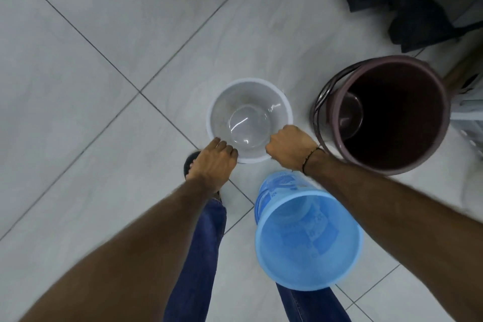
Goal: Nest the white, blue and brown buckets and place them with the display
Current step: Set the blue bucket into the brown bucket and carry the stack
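Note:
A white bucket (pixel 243 102) stands upright on the tiled floor in the middle of the head view. My left hand (pixel 215 162) grips its near left rim, and my right hand (pixel 290 148) is closed on its near right rim. A translucent blue bucket (pixel 308 240) stands just below my right forearm, open side up. A larger brown bucket (pixel 386 115) with a dark wire handle stands at the right, apart from the white one.
Dark bags or boxes (pixel 418 2) lie at the top right. A pale rack or crate edge (pixel 470 112) sits behind the brown bucket. My legs in blue jeans (pixel 198 256) and a sandalled foot (pixel 189 165) are under my left arm. Grey floor tiles (pixel 91 86) stretch to the left.

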The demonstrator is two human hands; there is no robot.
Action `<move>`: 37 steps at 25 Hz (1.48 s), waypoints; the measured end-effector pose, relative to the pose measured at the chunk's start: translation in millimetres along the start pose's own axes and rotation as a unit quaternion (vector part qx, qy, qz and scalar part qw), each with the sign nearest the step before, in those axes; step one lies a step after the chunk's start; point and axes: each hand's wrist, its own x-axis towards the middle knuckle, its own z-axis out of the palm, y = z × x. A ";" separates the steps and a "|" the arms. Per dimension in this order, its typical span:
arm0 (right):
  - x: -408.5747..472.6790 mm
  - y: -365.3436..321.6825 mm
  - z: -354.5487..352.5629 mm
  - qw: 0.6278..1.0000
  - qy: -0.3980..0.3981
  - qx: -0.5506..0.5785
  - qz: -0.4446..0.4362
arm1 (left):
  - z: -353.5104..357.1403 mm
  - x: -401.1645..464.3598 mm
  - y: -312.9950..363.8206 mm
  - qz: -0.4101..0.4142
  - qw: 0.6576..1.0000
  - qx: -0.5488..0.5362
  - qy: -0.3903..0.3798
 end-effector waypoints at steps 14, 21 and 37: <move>-385.9 -109.5 -108.0 0.969 0.051 0.207 0.125 | -289.4 -212.2 191.0 0.087 0.996 0.004 0.031; -324.9 -176.0 67.1 0.973 -0.035 0.192 0.124 | -128.7 -178.6 263.0 0.081 0.991 -0.047 -0.094; -211.6 -159.4 167.3 0.542 0.147 0.558 0.611 | -40.0 -3.7 191.3 -0.209 0.918 -0.334 -0.038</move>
